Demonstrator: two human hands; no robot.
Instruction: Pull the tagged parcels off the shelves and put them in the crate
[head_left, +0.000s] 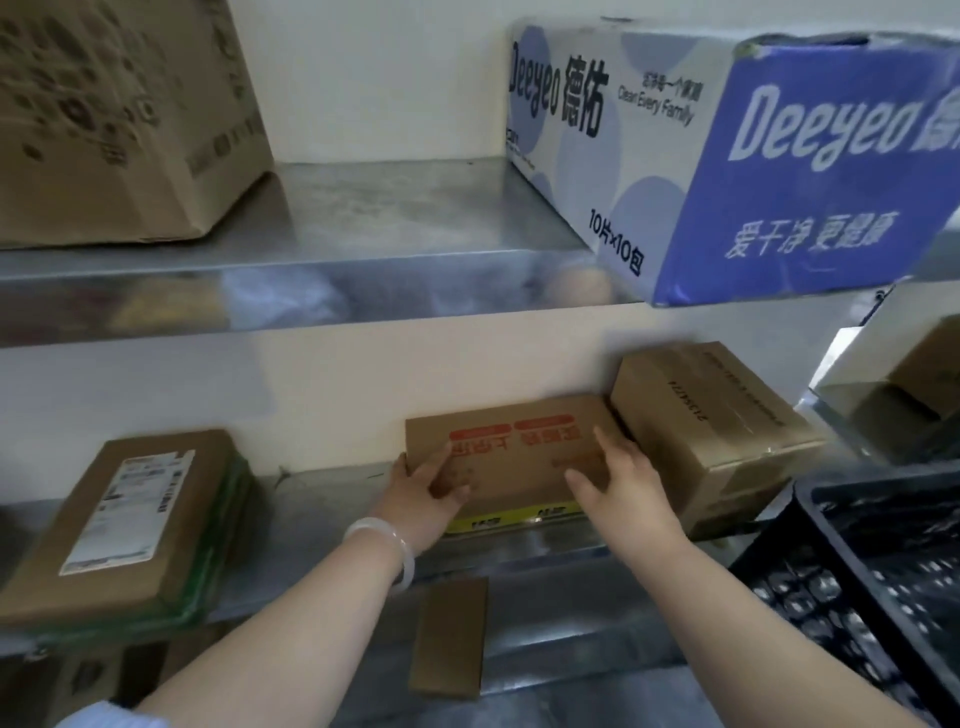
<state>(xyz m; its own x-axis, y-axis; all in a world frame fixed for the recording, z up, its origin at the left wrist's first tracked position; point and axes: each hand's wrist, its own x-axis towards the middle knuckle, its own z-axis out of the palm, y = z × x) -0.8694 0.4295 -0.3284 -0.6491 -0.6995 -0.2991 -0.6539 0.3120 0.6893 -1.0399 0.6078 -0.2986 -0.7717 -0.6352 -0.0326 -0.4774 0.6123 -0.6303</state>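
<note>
On the middle shelf (337, 499), centre of view: one flat carton with red print (511, 457), both hands on it.

Progress, as judged: early to middle. The black crate (810, 525) at 4 o'clock shows only its mesh wall and rim; whether parcels lie inside cannot be told. The red-print carton sits on the shelf, not yet lifted. I cannot tell whether it carries a tag.

Items, left to right:
- Large brown carton (119, 114), 10 o'clock, upper shelf (389, 218): one.
- Labelled parcel (135, 519) with white shipping label, 8 o'clock, middle shelf: one; untouched.
- Left hand (423, 493): fingers spread over the carton's left top edge, thumb at its front face; a loose clasp. White bangle (397, 545) on the wrist.
- Small brown card box (449, 636), 6 o'clock, lower shelf: one.
- Right hand (621, 480): fingers laid flat and open on the carton's right top, not curled around it.
- Taped brown carton (727, 415), 3 o'clock, touching the red-print carton's right side: one.
- Blue-and-white Deeyeo carton (727, 156), 1 o'clock, upper shelf: one.
- Further brown boxes at the far right edge: two, partly cut off.

Remaining: lift, carry to the crate at right.
</note>
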